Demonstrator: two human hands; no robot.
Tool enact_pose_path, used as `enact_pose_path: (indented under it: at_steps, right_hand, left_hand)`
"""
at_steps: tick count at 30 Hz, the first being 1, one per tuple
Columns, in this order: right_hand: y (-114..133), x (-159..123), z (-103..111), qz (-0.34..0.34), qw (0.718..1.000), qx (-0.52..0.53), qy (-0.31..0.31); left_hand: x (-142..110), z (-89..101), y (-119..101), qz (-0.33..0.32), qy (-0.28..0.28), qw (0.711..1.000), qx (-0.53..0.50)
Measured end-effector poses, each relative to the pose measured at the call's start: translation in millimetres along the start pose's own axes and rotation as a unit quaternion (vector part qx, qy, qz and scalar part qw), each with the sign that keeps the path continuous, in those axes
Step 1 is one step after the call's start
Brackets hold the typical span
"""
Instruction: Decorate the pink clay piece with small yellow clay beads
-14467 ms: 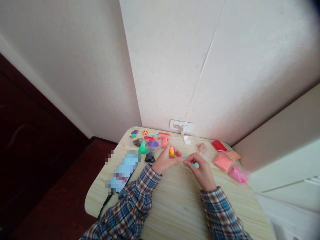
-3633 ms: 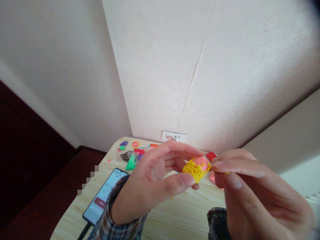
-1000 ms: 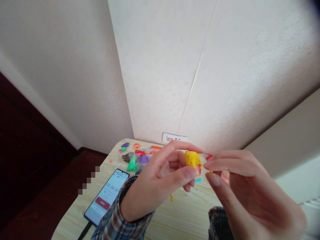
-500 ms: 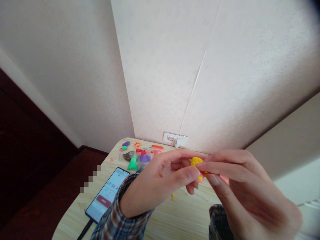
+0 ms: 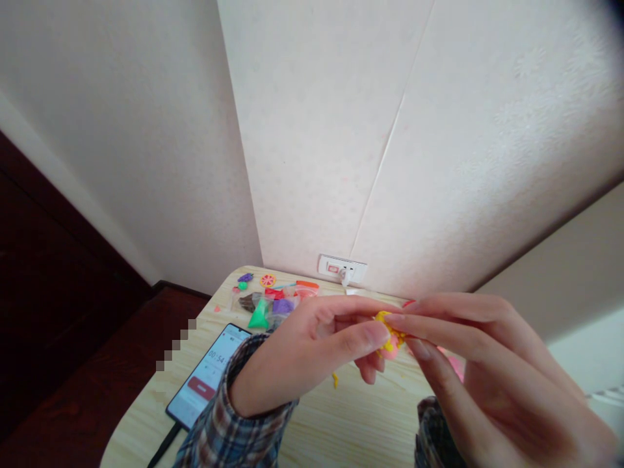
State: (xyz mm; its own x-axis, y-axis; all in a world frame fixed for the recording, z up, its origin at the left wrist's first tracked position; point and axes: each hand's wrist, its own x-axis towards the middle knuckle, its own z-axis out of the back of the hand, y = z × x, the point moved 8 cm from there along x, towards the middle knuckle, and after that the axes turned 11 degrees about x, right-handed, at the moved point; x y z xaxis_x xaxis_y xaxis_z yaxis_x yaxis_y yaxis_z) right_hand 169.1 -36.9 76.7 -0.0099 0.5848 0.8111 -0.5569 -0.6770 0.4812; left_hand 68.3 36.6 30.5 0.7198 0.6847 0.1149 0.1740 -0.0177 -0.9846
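Note:
A small lump of yellow and pink modelling clay (image 5: 390, 349) sits above the table, pinched between the thumb and fingers of my left hand (image 5: 322, 357). Its yellow surface looks bumpy, with the pink showing at the lower side. From the right, the closed fingertips of my right hand (image 5: 487, 370) press on the yellow part of the same lump. Fingers cover much of the clay, so its full shape is hidden. Below my left hand, a thin yellow clay scrap (image 5: 335, 380) lies on the table (image 5: 351, 429).
Bags of green clay (image 5: 259, 314) and purple clay (image 5: 283, 307) lie behind my left wrist. A citrus-slice piece (image 5: 268, 280) and a grape-like purple piece (image 5: 246, 277) sit at the far corner. A phone (image 5: 205, 370) with a cable lies left. A wall socket (image 5: 342, 269) is behind the table.
The lump has turned a little in my fingers, showing more pink. My right hand has shifted slightly right and down; my left hand has barely moved.

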Motion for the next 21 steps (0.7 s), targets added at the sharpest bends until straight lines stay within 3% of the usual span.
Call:
enact_pose_path:
  at_steps: [11,21]
  right_hand:
    - [8.7,-1.3,-2.7,0.077,0.990,-0.109,0.043]
    - [4.9,-5.7,0.6,0.072,0.994,-0.083,-0.027]
  left_hand:
    - [-0.3,-0.9,4.0,-0.009,-0.011,0.999,-0.045]
    - [0.0,-0.2,4.6,-0.012,-0.018,0.998,-0.065]
